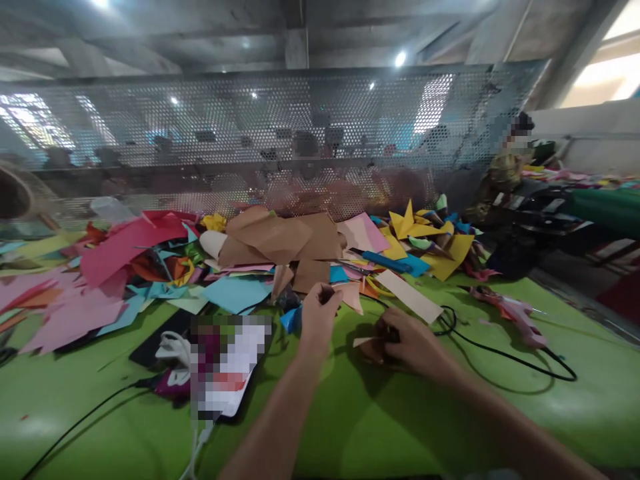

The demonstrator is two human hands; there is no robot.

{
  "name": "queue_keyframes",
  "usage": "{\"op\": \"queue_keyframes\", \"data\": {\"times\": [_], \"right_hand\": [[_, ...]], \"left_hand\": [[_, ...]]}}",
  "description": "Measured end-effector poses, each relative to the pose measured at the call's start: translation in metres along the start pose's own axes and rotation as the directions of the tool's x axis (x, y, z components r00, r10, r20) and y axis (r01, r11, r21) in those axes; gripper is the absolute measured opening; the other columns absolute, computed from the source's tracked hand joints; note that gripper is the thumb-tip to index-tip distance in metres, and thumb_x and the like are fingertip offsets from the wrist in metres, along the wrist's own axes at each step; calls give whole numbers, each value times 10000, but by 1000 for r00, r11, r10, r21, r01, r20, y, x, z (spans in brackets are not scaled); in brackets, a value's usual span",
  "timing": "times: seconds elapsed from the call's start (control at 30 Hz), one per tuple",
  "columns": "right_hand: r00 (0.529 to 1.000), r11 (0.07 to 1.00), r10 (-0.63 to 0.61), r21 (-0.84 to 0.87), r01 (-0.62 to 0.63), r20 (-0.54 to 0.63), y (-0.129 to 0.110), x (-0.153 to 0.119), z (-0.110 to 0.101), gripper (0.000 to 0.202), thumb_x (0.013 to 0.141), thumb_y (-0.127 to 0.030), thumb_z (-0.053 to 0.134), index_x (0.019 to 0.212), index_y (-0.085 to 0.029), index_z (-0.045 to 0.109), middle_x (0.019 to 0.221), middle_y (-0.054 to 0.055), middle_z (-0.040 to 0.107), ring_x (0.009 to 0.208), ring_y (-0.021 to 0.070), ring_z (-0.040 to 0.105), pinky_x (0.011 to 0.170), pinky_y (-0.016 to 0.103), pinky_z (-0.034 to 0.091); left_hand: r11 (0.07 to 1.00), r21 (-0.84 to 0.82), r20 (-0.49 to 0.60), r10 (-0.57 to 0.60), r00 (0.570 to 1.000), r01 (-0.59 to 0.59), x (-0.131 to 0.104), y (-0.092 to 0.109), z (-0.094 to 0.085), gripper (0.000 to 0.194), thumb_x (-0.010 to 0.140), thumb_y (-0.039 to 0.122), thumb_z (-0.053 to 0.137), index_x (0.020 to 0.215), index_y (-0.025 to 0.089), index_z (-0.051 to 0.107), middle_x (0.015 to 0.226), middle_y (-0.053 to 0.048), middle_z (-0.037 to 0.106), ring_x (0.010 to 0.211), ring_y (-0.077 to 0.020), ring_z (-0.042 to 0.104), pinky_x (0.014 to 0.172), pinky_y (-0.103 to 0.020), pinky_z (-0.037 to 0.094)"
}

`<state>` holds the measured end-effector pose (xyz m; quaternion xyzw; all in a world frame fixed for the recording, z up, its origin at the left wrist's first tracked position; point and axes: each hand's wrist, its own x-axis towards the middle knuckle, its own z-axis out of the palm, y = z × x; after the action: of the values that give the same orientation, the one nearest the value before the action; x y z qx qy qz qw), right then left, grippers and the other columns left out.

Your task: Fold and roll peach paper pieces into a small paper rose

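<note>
My left hand (320, 310) is closed in a pinch at the near edge of the paper heap. A pale peach paper piece (353, 297) lies right beside its fingertips; whether they grip it, I cannot tell. Lower and to the right, my right hand (403, 340) is curled around a small brown paper piece (373, 350) with a pale edge, partly hidden by the fingers. Behind the hands are stacked brown paper sheets (285, 237), a blue utility knife (385, 260) and scissors with yellow handles (377, 288). A cream paper strip (410, 295) lies beyond my right hand.
A pink glue gun (515, 313) with a looped black cable rests on the green table (565, 420). To the left are a purple power strip (173, 383) with a white plug and a blurred phone (233, 373). Pink sheets (80, 310) and a perforated metal screen (225, 133) stand behind.
</note>
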<state>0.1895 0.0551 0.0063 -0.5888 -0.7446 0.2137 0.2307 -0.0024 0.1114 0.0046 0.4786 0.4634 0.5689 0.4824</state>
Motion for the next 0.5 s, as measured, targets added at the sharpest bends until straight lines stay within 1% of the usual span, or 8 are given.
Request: {"op": "queue_keyframes", "data": {"times": [0.07, 0.13, 0.2, 0.3, 0.37, 0.43, 0.5], "right_hand": [[1000, 993, 15, 121, -12, -18, -2, 0, -5, 113, 657, -135, 589, 737, -200, 632, 778, 24, 647, 727, 190, 581, 641, 294, 410], [998, 942, 40, 336, -21, -48, -7, 1, -16, 62, 685, -213, 640, 744, -200, 632, 744, 18, 657, 705, 186, 582, 639, 291, 424], [992, 837, 86, 546, -20, -96, -14, 4, -29, 181, 688, -341, 725, 745, -196, 631, 727, 18, 656, 683, 176, 576, 629, 283, 434], [975, 696, 159, 718, 3, -158, -29, 10, -41, 327, 619, -442, 825, 741, -190, 654, 724, 16, 651, 672, 160, 570, 627, 266, 437], [965, 622, 208, 783, -5, -158, -37, 15, -39, 391, 575, -490, 849, 759, -189, 681, 747, 27, 667, 682, 167, 581, 630, 271, 443], [958, 562, 251, 827, -27, -139, -41, 20, -30, 442, 551, -528, 854, 782, -187, 693, 762, 36, 676, 683, 174, 588, 621, 278, 444], [947, 534, 283, 845, -23, -153, -42, 24, -19, 453, 536, -533, 861, 763, -184, 681, 735, 26, 662, 662, 168, 578, 608, 277, 436]], "left_hand": [[1000, -9, -2, -9, 1000, 9, -1, 0, 0, 180, 707, 316, 666, 684, 185, 546, 606, 46, 506, 562, -100, 465, 518, -209, 354], [999, -27, 11, -26, 1000, 27, -1, 1, 0, 183, 703, 321, 671, 688, 182, 553, 609, 41, 521, 570, -105, 485, 525, -209, 362], [998, -46, 29, -47, 998, 48, -1, 2, 1, 184, 695, 323, 668, 686, 183, 549, 611, 36, 531, 566, -108, 502, 520, -208, 367], [997, -60, 51, -53, 997, 56, -3, 3, 2, 192, 683, 333, 666, 677, 185, 543, 608, 36, 531, 542, -102, 503, 506, -205, 367], [996, -69, 56, -55, 997, 58, -4, 4, 4, 193, 680, 338, 674, 681, 186, 555, 614, 35, 540, 540, -96, 507, 509, -201, 372], [992, -86, 58, -82, 995, 87, -5, 5, 5, 191, 668, 332, 680, 680, 186, 558, 616, 33, 555, 536, -93, 517, 511, -200, 379], [985, -113, 66, -121, 991, 128, -7, 6, 6, 200, 648, 326, 684, 665, 187, 542, 611, 32, 567, 529, -97, 537, 507, -203, 392]]}}
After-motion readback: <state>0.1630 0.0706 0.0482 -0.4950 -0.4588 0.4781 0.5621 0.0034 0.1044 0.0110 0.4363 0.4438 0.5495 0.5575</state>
